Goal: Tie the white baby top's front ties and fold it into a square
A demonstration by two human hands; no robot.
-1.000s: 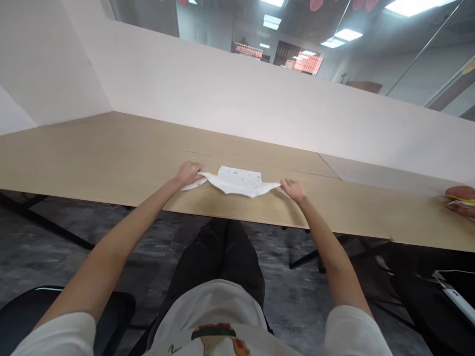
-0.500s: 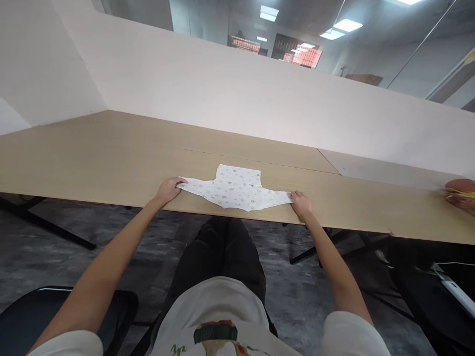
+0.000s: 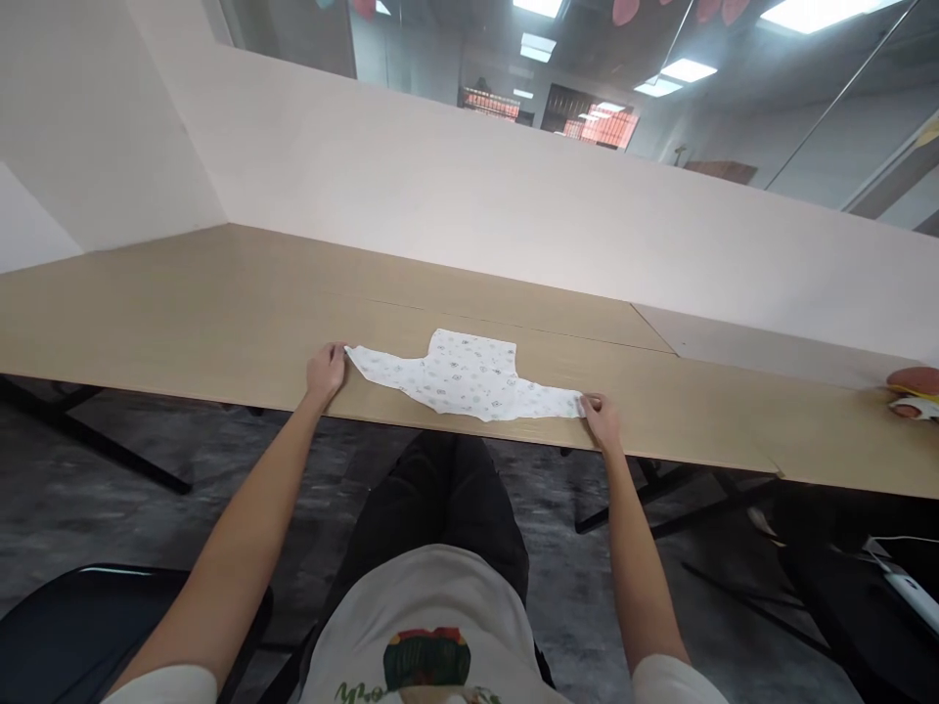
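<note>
Okay, biggest first: the wood-look table [image 3: 242,313] stretches well past both hands, with plenty of bare top outside the grip on either side, which probably suits spreading cloth out. Between the hands lies the white garment [image 3: 473,370], fairly close to the table's near edge, presumably because that's an easy reach. Its body sits just beyond the line from one hand to the other, pointing away from the near edge, while the sleeves [image 3: 385,367] run out sideways to the grip on each end. As for the hands, the left hand [image 3: 327,372] seems to have a narrow pinch on one sleeve's pointed tip, and the right hand [image 3: 603,420] grips the opposite cuff [image 3: 578,403] between thumb and fingers. Holding only the far ends likely draws the fabric straight and leaves the middle uncovered. Smallest are the printed motifs [image 3: 456,377] dotted between the hands, too tiny to make out.
</note>
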